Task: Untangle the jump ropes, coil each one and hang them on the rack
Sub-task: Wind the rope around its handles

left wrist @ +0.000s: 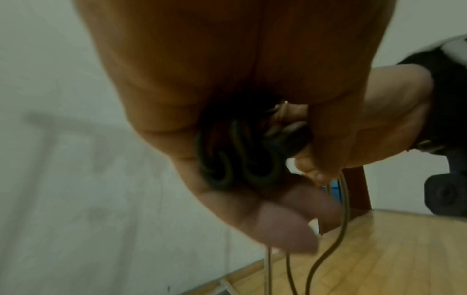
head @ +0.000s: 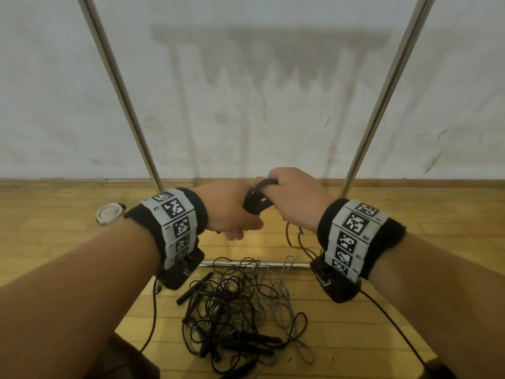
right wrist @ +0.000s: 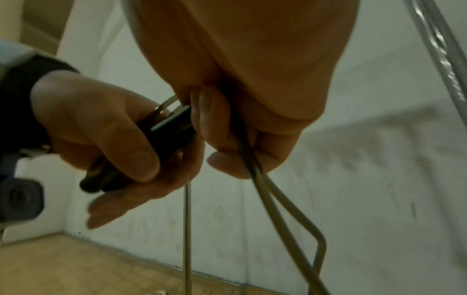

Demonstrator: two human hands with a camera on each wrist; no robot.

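Observation:
My left hand (head: pixel 232 212) grips the black handles (head: pixel 255 205) of one jump rope, with coiled cord (left wrist: pixel 235 159) bunched in the palm. Touching it from the right, my right hand (head: pixel 296 198) pinches the same rope's cord (right wrist: pixel 250 159), which hangs down in two strands toward the floor. A tangled pile of black and grey jump ropes (head: pixel 240 305) lies on the wooden floor below my hands. The metal rack's two uprights (head: pixel 120 88) (head: pixel 382 105) rise on either side, joined by a base bar (head: pixel 273 264) on the floor.
A stained white wall (head: pixel 246 91) stands directly behind the rack. Black cables (head: pixel 396 324) run from both wrist cameras across the floor. A dark brown piece of furniture (left wrist: pixel 359 189) shows in the left wrist view.

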